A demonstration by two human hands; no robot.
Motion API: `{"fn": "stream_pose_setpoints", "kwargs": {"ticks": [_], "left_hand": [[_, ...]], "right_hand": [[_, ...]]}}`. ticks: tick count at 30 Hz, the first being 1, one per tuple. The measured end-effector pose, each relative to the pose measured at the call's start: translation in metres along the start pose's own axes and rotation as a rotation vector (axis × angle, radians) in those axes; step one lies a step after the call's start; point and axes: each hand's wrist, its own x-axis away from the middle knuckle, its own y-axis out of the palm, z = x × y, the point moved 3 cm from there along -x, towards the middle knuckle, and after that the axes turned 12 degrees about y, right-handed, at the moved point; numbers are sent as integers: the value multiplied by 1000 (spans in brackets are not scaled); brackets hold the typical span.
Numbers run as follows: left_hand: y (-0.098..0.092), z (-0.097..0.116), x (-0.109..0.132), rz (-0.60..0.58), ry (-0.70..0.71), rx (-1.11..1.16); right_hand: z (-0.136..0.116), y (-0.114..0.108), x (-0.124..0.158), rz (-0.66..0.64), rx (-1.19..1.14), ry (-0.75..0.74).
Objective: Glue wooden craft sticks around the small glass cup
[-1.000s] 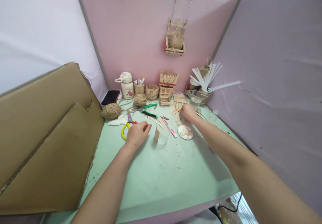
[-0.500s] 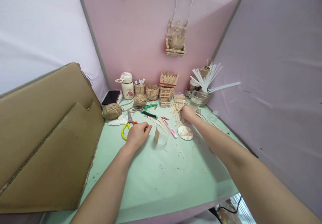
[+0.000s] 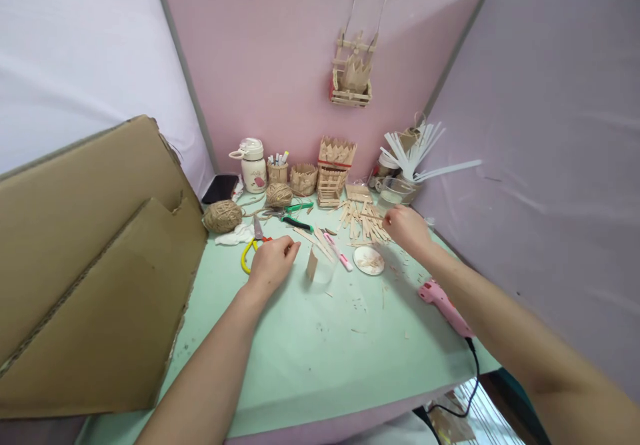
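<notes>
My left hand [image 3: 273, 261] rests on the table with its fingers curled in, and I see nothing in it. It lies against the yellow-handled scissors [image 3: 246, 257]. Just right of it stands a small clear round piece with a wooden stick panel [image 3: 312, 265] on its side. My right hand [image 3: 407, 228] hovers at the right edge of a pile of wooden craft sticks [image 3: 363, 221], fingertips pinched; what is between them is too small to make out. Below the pile are a white dish [image 3: 369, 261] with wood scraps and a pink-and-white craft knife [image 3: 339, 251].
A pink hot glue gun [image 3: 447, 308] lies under my right forearm, its cord over the edge. Behind are twine balls [image 3: 223, 216], green-handled pliers [image 3: 297, 223], a bottle [image 3: 253, 168], stick-built boxes [image 3: 330, 188] and white glue sticks [image 3: 425, 151]. Cardboard [image 3: 110, 298] leans at left.
My right hand has moved right, off the middle of the stick pile, uncovering more sticks. The glue gun now shows below my forearm. My left hand stays in place.
</notes>
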Motion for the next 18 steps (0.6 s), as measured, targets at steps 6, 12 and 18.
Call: {"fn": "stream_pose_setpoints", "kwargs": {"ticks": [6, 12, 18], "left_hand": [[-29, 31, 8, 346, -79, 399], [-17, 79, 23, -5, -167, 1051], [0, 89, 36, -27, -391, 1325]], "right_hand": [[38, -40, 68, 53, -710, 163], [29, -27, 149, -470, -1437, 420], [2, -26, 200, 102, -1186, 19]]}}
